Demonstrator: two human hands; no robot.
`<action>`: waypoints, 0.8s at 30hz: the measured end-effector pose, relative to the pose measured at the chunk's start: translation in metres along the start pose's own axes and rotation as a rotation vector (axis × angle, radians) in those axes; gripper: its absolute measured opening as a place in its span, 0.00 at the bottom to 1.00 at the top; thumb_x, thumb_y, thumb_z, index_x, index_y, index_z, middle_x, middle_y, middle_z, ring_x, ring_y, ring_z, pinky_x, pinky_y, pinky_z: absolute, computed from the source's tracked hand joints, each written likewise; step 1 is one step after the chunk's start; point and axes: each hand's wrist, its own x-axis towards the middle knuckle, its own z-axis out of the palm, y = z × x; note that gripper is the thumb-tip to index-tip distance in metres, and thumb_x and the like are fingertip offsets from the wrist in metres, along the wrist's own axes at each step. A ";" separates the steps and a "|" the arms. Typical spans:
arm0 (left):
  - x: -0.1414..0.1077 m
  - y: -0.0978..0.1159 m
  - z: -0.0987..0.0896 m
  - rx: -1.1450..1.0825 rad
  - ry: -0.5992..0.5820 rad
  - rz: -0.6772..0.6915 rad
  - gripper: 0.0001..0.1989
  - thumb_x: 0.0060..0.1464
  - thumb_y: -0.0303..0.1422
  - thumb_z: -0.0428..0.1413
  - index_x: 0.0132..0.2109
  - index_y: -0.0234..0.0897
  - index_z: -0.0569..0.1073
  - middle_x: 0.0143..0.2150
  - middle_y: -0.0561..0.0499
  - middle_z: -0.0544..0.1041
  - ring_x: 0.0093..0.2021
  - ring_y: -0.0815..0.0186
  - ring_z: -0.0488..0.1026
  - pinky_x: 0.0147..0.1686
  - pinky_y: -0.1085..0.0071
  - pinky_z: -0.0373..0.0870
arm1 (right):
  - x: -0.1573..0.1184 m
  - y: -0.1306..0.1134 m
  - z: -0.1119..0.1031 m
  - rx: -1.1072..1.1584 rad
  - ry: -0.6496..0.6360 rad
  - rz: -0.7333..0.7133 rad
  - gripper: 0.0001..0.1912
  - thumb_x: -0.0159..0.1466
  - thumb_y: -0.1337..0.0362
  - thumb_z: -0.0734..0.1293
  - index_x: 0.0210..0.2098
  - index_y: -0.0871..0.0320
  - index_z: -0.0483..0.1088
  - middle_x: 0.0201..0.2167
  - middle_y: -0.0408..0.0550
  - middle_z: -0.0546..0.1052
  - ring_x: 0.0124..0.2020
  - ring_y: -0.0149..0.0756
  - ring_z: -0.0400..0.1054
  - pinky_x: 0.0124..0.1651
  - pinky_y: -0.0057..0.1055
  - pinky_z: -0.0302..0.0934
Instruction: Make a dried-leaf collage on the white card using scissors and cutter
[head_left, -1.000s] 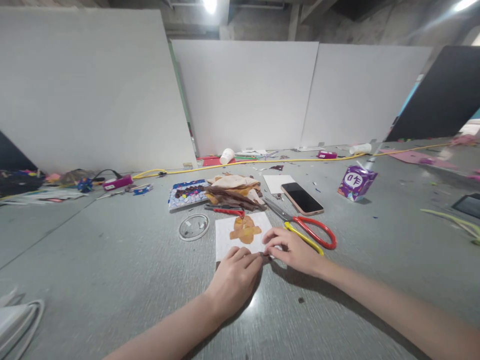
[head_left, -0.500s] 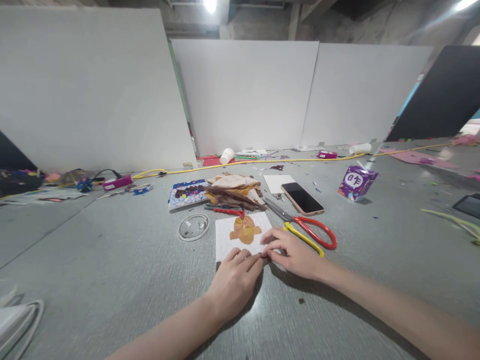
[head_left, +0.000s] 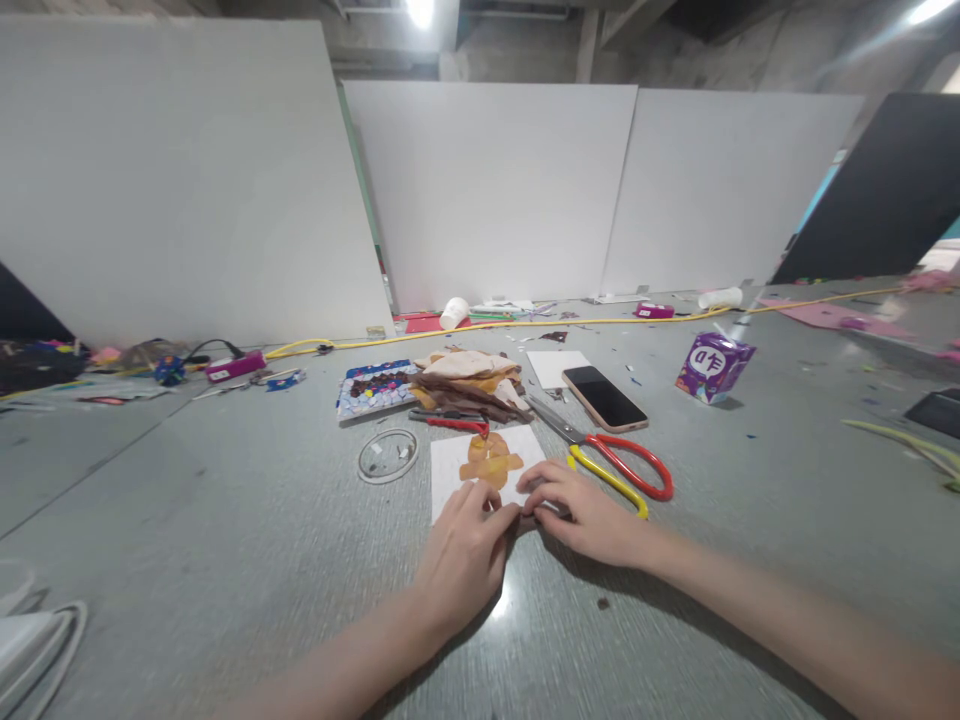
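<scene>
A white sheet (head_left: 448, 462) lies on the table in front of me, with orange-brown flat pieces (head_left: 491, 465) overlapping in a rounded shape with a band across. My left hand (head_left: 469, 550) rests over its near edge, fingers curled and thumb pointing right. My right hand (head_left: 581, 510) meets it at the same edge, fingers bent and closed toward the thumb. A bit of something dark shows between the fingertips, mostly hidden. Large scissors (head_left: 630, 465) with red and yellow handles lie partly open just beyond my right hand.
Behind the sheet are red-handled pliers-like tool (head_left: 457, 422), a pile of brown and cream scraps (head_left: 472, 380) and a mosaic-like panel (head_left: 375, 390). A tape ring (head_left: 388, 457) lies left; a phone (head_left: 604, 397), white card (head_left: 556, 367) and purple drink carton (head_left: 715, 368) stand or lie right.
My left hand has shifted slightly, its fingers curling more and its thumb now reaching toward the right hand. My right hand has moved only a little. The sheet stays in place.
</scene>
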 end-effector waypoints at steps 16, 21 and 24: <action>0.001 0.000 0.002 0.060 -0.037 0.069 0.13 0.52 0.21 0.45 0.39 0.37 0.72 0.34 0.48 0.68 0.35 0.62 0.62 0.34 0.65 0.63 | 0.004 0.000 -0.002 0.168 0.068 0.160 0.11 0.58 0.72 0.60 0.25 0.57 0.71 0.40 0.47 0.71 0.43 0.34 0.64 0.48 0.35 0.57; 0.000 -0.001 0.003 0.056 -0.041 0.079 0.13 0.53 0.22 0.45 0.41 0.37 0.71 0.34 0.48 0.68 0.35 0.62 0.62 0.35 0.64 0.64 | 0.003 -0.002 -0.005 0.141 0.038 0.137 0.11 0.58 0.72 0.60 0.25 0.57 0.72 0.40 0.46 0.71 0.45 0.34 0.63 0.49 0.34 0.56; 0.001 -0.001 0.003 0.060 -0.042 0.093 0.13 0.54 0.23 0.44 0.42 0.36 0.70 0.34 0.47 0.68 0.35 0.62 0.62 0.34 0.64 0.64 | 0.002 -0.003 -0.005 0.098 0.025 0.108 0.12 0.58 0.72 0.60 0.25 0.57 0.73 0.40 0.47 0.71 0.45 0.34 0.63 0.49 0.34 0.55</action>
